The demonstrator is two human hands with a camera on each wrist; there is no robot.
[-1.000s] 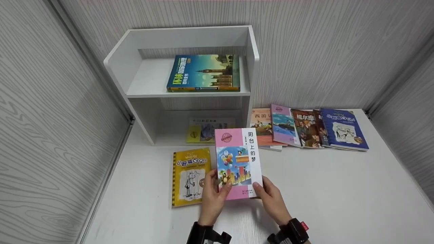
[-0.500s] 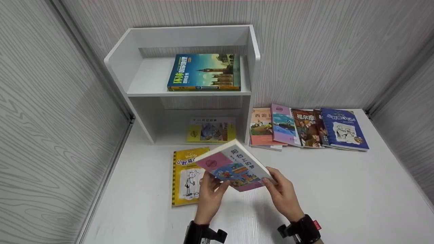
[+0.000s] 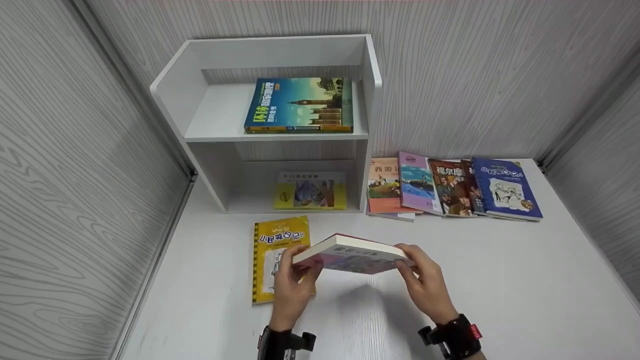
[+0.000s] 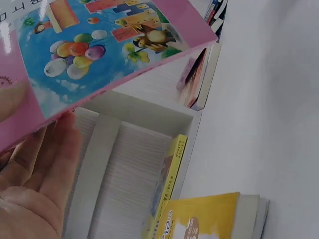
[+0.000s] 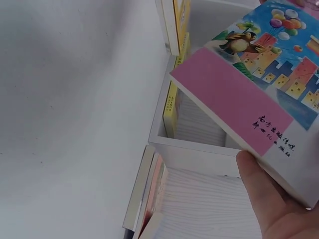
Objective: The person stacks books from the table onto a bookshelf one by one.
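A pink-and-white book (image 3: 357,255) is held up between both hands above the table. It is tipped so its page edges face the head view and its cover shows only at a slant. My left hand (image 3: 295,287) pinches its left corner, thumb on the cover. The opposite side is gripped by my right hand (image 3: 426,286). The balloon picture on the cover (image 4: 99,55) shows plainly in the left wrist view. Below the left hand, partly covered by it, lies a yellow cartoon-diary book (image 3: 280,232).
Behind the hands stands a white two-level shelf (image 3: 277,137). A blue geography book (image 3: 300,107) lies on its upper level; a yellow-and-white book (image 3: 311,192) is on the lower one. Right of the shelf, several books, among them a dark-blue one (image 3: 507,192), overlap along the wall.
The book has turned and tilted from cover facing the head camera to nearly edge-on. Both hands have moved apart to its left and right ends.
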